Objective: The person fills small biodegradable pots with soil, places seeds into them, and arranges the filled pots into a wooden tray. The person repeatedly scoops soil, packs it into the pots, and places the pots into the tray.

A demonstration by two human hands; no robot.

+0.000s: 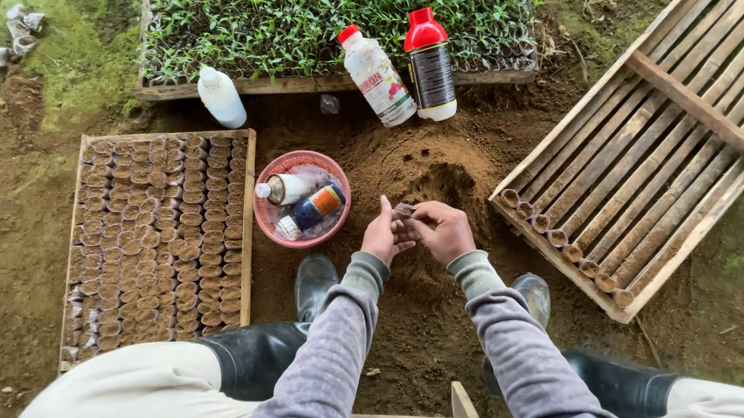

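My left hand point(381, 234) and my right hand point(445, 232) meet over a mound of loose brown soil point(427, 174). Together they hold a small brown leaf pot point(405, 211) between the fingertips. Both grey sleeves reach forward from my lap. My black rubber boots point(315, 279) rest on the soil on either side of my arms.
A wooden tray point(247, 226) full of soil-filled small pots lies at left. A pink basket point(266, 219) holds bottles. A bamboo tray point(655, 159) at right has one row of small pots. A seedling tray point(316, 13) and three bottles lie at the back.
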